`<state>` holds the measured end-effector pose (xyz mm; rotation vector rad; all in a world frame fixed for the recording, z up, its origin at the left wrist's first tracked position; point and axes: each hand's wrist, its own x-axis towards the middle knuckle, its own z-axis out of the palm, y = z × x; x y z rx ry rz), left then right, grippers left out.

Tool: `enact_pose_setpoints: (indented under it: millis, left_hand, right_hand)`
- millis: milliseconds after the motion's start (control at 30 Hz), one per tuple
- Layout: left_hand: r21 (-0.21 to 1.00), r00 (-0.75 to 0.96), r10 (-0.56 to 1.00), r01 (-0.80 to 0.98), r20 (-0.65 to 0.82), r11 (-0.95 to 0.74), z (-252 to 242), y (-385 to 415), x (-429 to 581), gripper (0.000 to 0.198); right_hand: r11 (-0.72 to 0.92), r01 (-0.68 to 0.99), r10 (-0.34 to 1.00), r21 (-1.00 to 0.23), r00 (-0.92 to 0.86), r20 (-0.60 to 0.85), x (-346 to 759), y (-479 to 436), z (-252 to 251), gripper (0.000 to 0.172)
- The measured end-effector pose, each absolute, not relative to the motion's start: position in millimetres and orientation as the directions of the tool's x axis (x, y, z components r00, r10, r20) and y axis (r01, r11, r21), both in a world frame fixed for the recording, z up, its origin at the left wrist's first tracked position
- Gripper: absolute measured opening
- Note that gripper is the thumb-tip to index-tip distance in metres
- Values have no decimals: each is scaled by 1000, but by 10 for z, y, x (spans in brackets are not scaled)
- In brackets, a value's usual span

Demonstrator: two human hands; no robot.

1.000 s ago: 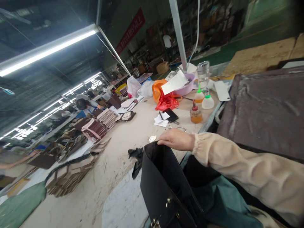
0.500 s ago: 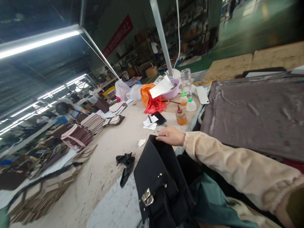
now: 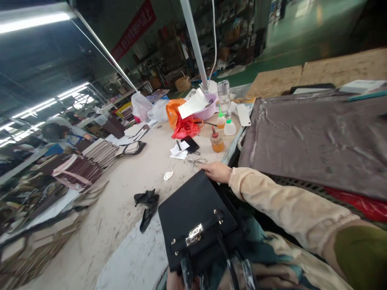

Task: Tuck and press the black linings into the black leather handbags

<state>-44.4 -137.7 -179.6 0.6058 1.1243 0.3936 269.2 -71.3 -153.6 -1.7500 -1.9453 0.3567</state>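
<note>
A black handbag (image 3: 193,209) with a silver clasp (image 3: 194,235) lies tilted at the table's near edge, its front face up. My right hand (image 3: 217,171), in a beige sleeve, is closed over the bag's far top edge. A sliver of my left hand (image 3: 173,282) shows at the bottom of the view under the bag's near end, beside its plastic-wrapped handles (image 3: 232,270). Its fingers are hidden.
Scissors (image 3: 196,162), a black phone (image 3: 190,143), an amber glue bottle (image 3: 217,143), a red plastic bag (image 3: 185,128) and a purple basin (image 3: 210,112) lie beyond the bag. Black scraps (image 3: 146,203) sit left of it. Leather stacks (image 3: 87,161) and a co-worker (image 3: 57,133) are at left. A brown sheet (image 3: 317,137) covers the right.
The bag has tipped from upright with its mouth showing to lying with its clasp side up. My right hand stayed on its top edge. A bit of my left hand came into view.
</note>
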Motion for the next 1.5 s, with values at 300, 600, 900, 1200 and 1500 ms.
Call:
enact_pose_setpoints:
  millis: [300, 600, 900, 1200, 1500]
  left_hand:
    - [505, 419, 582, -289, -697, 813, -1722, -1828, -736, 58]
    - [399, 302, 514, -367, -803, 840, -1645, -1874, -774, 23]
    - [374, 397, 578, -482, -713, 792, -1583, -1920, -651, 19]
    - [358, 449, 644, -568, -620, 741, -1614, -1931, -653, 25]
    - [554, 347, 774, -550, -529, 625, -1491, -1985, -540, 20]
  right_hand:
    - [121, 868, 988, -481, -58, 144, 2742, -830, -1692, 30]
    - [110, 910, 990, -399, -65, 124, 2854, -948, -1771, 34]
    - [44, 957, 986, -288, 4, 165, 2828, -946, -1828, 33]
    - [72, 938, 981, -339, -6, 193, 2858, -956, -1903, 32]
    - [55, 797, 968, -602, 106, 229, 2807, -1003, -1976, 35]
